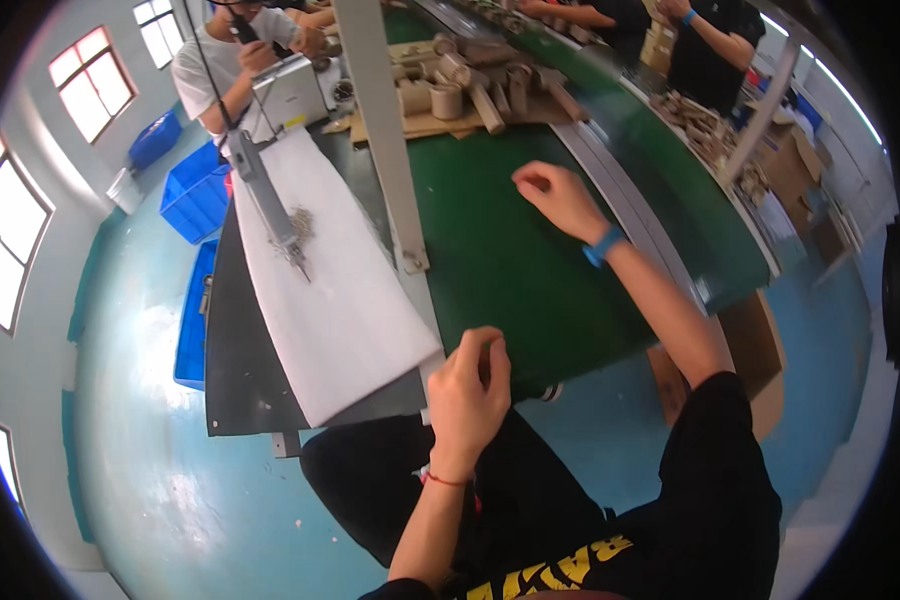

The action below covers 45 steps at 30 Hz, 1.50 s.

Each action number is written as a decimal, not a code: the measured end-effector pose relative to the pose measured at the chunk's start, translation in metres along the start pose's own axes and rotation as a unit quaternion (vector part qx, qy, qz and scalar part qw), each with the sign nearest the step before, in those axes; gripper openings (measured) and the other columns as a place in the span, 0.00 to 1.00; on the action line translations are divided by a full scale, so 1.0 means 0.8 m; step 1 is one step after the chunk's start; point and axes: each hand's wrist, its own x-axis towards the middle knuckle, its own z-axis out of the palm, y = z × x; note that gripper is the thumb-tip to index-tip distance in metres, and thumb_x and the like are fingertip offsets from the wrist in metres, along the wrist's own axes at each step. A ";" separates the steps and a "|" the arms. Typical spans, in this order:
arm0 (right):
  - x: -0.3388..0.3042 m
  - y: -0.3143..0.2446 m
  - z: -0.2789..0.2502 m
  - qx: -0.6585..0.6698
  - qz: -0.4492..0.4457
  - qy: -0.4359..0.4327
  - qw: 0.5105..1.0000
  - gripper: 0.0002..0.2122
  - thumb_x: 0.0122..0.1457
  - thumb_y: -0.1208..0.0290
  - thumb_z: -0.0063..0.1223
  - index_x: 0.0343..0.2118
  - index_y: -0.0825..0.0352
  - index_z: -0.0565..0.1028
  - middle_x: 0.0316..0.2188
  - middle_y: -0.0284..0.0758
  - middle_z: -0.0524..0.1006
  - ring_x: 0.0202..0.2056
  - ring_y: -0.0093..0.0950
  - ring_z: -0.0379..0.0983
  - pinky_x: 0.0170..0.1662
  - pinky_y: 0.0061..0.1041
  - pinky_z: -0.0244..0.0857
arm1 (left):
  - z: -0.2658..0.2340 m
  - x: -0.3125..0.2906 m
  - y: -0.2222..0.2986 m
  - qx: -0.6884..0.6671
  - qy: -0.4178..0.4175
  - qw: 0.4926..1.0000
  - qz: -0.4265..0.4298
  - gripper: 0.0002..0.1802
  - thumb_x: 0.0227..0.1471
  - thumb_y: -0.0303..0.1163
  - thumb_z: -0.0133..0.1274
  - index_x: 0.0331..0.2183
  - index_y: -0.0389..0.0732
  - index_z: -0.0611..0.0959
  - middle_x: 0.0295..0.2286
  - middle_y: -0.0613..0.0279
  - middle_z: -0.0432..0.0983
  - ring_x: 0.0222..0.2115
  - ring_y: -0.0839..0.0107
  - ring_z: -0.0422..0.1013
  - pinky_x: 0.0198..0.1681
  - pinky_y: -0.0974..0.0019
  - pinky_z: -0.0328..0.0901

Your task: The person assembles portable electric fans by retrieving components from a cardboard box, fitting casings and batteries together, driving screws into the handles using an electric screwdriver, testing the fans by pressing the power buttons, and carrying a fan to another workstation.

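Green belt (530, 270); right hand (566, 203) above, left hand (467, 398) nearby; both curled, whether gripping I cannot tell.

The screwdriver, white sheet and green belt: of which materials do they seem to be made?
Screwdriver: probably plastic, from its smooth, dull grey casing; the thin tip looks metal.
Sheet: perhaps foam or cloth, being matte and soft-edged.
Belt: likely rubber or PVC, smooth with a faint sheen.

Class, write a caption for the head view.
Right hand above a green belt, left hand by its near edge, brown parts piled beyond.
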 end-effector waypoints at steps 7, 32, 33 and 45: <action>-0.358 -0.087 -0.119 -0.177 0.129 0.202 0.955 0.05 0.59 0.78 0.50 0.36 0.68 0.75 0.32 0.38 0.76 0.34 0.32 0.72 0.39 0.27 0.65 | -0.009 -0.007 0.002 0.028 -0.105 0.994 0.008 0.03 0.52 0.25 0.53 0.32 0.40 0.75 0.15 0.59 0.70 0.13 0.65 0.67 0.17 0.64 0.59; -0.664 -0.027 0.000 -0.028 0.471 0.337 0.815 0.05 0.57 0.75 0.50 0.33 0.69 0.76 0.29 0.38 0.78 0.32 0.34 0.76 0.31 0.27 0.69 | 0.012 -0.023 -0.018 0.207 -0.049 0.956 0.204 0.07 0.57 0.27 0.50 0.33 0.34 0.80 0.17 0.64 0.69 0.15 0.78 0.60 0.17 0.73 0.52; -0.673 -0.023 0.001 -0.024 0.476 0.364 0.801 0.05 0.58 0.76 0.49 0.32 0.68 0.76 0.29 0.37 0.78 0.31 0.31 0.76 0.30 0.25 0.68 | 0.018 -0.023 -0.019 0.224 -0.041 0.956 0.186 0.07 0.57 0.27 0.50 0.33 0.33 0.80 0.16 0.65 0.68 0.15 0.78 0.60 0.17 0.74 0.52; -0.727 0.219 -0.253 -0.385 0.505 0.194 0.747 0.20 0.48 0.70 0.60 0.46 0.65 0.71 0.44 0.40 0.75 0.48 0.40 0.69 0.51 0.36 0.63 | 0.226 -0.199 -0.020 0.197 -0.524 0.815 0.148 0.35 0.43 0.34 0.61 0.54 0.43 0.67 0.55 0.39 0.55 0.55 0.44 0.56 0.56 0.53 0.55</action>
